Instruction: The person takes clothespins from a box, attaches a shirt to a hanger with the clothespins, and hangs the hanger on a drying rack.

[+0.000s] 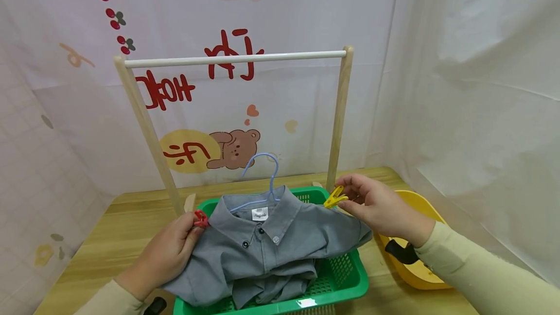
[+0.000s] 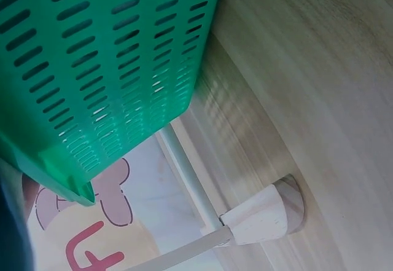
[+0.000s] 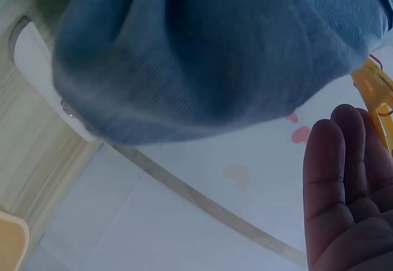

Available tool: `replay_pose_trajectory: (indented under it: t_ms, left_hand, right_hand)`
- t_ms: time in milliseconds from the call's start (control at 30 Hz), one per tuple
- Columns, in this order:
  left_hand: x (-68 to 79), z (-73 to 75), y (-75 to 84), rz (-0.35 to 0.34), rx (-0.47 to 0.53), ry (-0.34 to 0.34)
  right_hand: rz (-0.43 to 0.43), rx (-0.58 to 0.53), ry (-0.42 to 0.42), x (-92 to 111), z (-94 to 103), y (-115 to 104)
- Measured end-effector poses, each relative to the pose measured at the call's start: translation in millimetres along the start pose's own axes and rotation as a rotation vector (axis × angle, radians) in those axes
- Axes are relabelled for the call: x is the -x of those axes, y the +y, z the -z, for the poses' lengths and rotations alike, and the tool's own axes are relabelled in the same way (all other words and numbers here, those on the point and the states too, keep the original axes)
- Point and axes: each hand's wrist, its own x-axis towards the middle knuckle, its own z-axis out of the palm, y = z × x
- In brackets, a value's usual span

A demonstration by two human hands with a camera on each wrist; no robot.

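Note:
A grey button-up shirt (image 1: 280, 242) hangs on a light-blue hanger (image 1: 274, 179), its lower part bunched into a green basket (image 1: 363, 286). At the collar's left side, my left hand (image 1: 168, 247) pinches a red clothespin (image 1: 201, 218) against the shoulder. My right hand (image 1: 376, 203) holds a yellow clothespin (image 1: 335, 197) between thumb and forefinger at the other shoulder. In the right wrist view the shirt's sleeve (image 3: 202, 56) hangs above straight lower fingers (image 3: 325, 166). The left hand's grip is out of sight in the left wrist view.
Behind the basket stands a wooden rack with a white rail (image 1: 236, 58). A yellow basket (image 1: 415, 203) sits on the wooden table (image 1: 105, 237) at the right, partly behind my right forearm. A printed cloth (image 1: 297, 23) hangs at the back.

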Motion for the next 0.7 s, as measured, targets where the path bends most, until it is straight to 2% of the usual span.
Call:
replay_pose_trajectory:
  t_ms: [133, 700]
  left_hand:
    - [0.5, -0.4, 0.0, -0.002, -0.009, 0.003]
    - [0.7, 0.6, 0.8, 0.017, -0.012, -0.01]
  right_hand:
    - [-0.002, -0.003, 0.005, -0.7, -1.4, -0.5]
    - [0.002, 0.102, 0.005, -3.0, -1.8, -12.7]
